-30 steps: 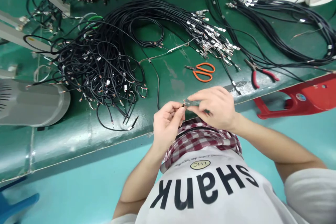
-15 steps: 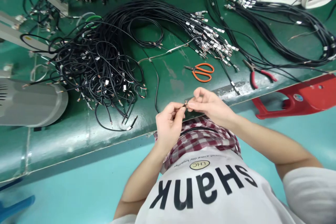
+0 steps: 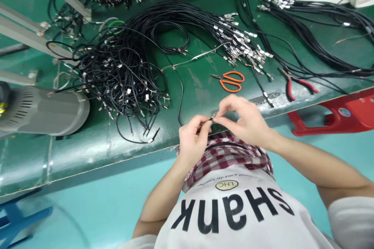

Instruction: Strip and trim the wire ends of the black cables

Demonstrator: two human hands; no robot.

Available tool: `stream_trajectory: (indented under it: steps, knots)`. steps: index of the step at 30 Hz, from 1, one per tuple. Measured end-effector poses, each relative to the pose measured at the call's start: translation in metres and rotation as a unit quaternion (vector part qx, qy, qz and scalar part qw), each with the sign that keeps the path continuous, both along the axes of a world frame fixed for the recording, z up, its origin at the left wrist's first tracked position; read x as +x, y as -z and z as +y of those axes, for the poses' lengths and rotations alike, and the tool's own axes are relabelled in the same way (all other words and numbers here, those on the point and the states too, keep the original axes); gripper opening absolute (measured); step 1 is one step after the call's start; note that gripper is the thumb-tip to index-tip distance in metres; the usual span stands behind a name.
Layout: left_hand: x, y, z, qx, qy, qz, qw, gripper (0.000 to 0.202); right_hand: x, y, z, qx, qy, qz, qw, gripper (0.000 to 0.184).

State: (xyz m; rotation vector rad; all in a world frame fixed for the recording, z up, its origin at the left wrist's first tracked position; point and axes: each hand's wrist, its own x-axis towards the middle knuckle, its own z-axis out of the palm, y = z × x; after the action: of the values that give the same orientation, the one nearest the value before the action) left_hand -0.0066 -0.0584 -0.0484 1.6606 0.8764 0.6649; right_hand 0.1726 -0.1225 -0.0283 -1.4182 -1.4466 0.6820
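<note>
Head view: my left hand [image 3: 193,140] and right hand [image 3: 242,118] are both closed in tight fingertip pinches, meeting just above the front edge of the green-painted counter [image 3: 87,155]. Between them I hold a thin wire end with a tiny metal tip [image 3: 212,117]. Its long axis runs across my body from left to right, rising slightly to the right. My left hand appears to hold the wire behind the tip, and my right hand closes on the tip itself; my fingers hide its exact form. Orange-handled steel scissors [image 3: 230,81] lie on the counter beyond my right hand, to the right of a tangled mass of black cables [image 3: 122,78].
</note>
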Motion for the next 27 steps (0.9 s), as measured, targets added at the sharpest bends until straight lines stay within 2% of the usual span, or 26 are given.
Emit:
stream_trajectory:
  steps: [1,3,4,5,6,8,10,12,14,16,20,21,24,27]
  knots:
    - [0.000,0.002,0.000,0.031,0.001,0.011,0.999,0.014,-0.001,0.003,0.000,-0.072,-0.009,0.153,0.986,0.021]
    - [0.003,0.004,0.000,0.070,0.010,0.022,0.997,0.014,-0.002,0.010,0.000,-0.178,-0.021,0.397,0.900,0.035]
    - [0.005,0.004,0.001,0.073,0.015,0.022,0.997,0.014,-0.004,0.013,0.000,-0.201,-0.012,0.457,0.866,0.037]
    - [0.006,0.002,0.002,0.066,0.020,0.018,0.997,0.015,-0.005,0.015,-0.001,-0.201,0.003,0.481,0.853,0.037]
    - [0.008,0.000,0.004,0.052,0.025,0.012,0.998,0.015,-0.007,0.017,-0.001,-0.188,0.015,0.481,0.856,0.036]
    - [0.012,-0.006,0.006,0.021,0.042,0.000,0.999,0.016,-0.012,0.016,-0.001,-0.146,0.028,0.441,0.885,0.035]
    - [0.013,-0.013,0.009,0.009,0.065,-0.005,0.998,0.018,-0.015,0.012,-0.001,-0.094,0.043,0.379,0.920,0.024]
    - [0.012,-0.020,0.013,0.028,0.094,0.011,0.995,0.019,-0.016,0.008,0.000,-0.043,0.069,0.330,0.940,0.013]
    - [0.011,-0.025,0.018,0.073,0.118,0.039,0.990,0.019,-0.014,0.003,0.000,-0.020,0.087,0.313,0.946,0.012]
    - [0.010,-0.029,0.021,0.105,0.133,0.056,0.984,0.019,-0.011,-0.001,-0.002,-0.035,0.078,0.324,0.942,0.016]
    - [0.014,-0.034,0.020,0.083,0.135,0.017,0.987,0.019,-0.009,-0.003,-0.008,-0.053,0.043,0.357,0.932,0.048]
    - [0.016,-0.034,0.018,0.073,0.135,0.005,0.988,0.019,-0.009,-0.002,-0.010,-0.048,0.046,0.350,0.934,0.046]
    - [0.022,-0.036,0.012,0.060,0.147,-0.006,0.987,0.019,-0.006,0.002,-0.015,-0.030,0.064,0.297,0.952,0.015]
    - [0.026,-0.034,0.010,0.081,0.167,-0.001,0.983,0.017,0.004,0.004,-0.020,-0.022,0.081,0.283,0.956,0.008]
